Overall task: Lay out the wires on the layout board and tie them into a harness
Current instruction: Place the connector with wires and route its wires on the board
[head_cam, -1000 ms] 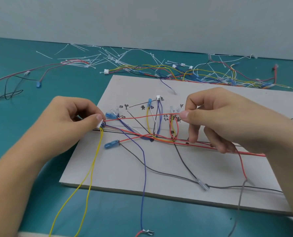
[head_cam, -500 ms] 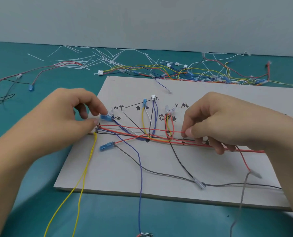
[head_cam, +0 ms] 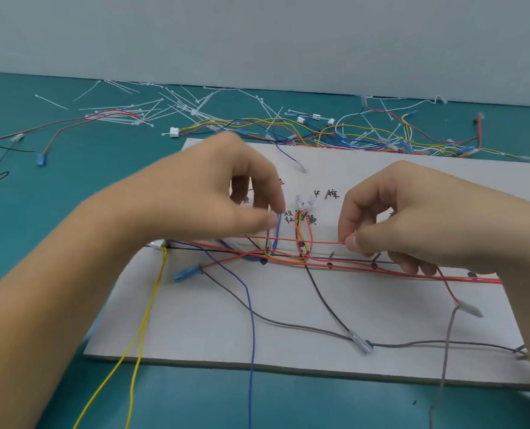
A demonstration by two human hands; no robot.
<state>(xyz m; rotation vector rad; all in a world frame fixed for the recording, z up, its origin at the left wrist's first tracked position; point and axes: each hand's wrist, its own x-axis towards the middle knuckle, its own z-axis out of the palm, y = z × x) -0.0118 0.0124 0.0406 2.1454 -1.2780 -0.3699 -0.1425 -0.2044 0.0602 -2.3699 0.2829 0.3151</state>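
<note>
Light's bright and even, shadows super soft. Left hand (head_cam: pixel 214 193) is motion-blurred. Edges look a bit bent, wide-angle style.

Near half of your layout board (head_cam: pixel 195 320): open ground, crossed only by a grey wire (head_cam: pixel 288 325) and a blue wire (head_cam: pixel 252 335). Far edge: loose wires (head_cam: pixel 335 131) and cable ties (head_cam: pixel 180 103) bar your reach.

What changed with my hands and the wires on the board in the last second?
The left hand let go of the small white connector, which lies at the left edge of the grey board, and moved right to a blue wire mid-board; whether it grips is blurred. The right hand still pinches the thin red wire.
</note>
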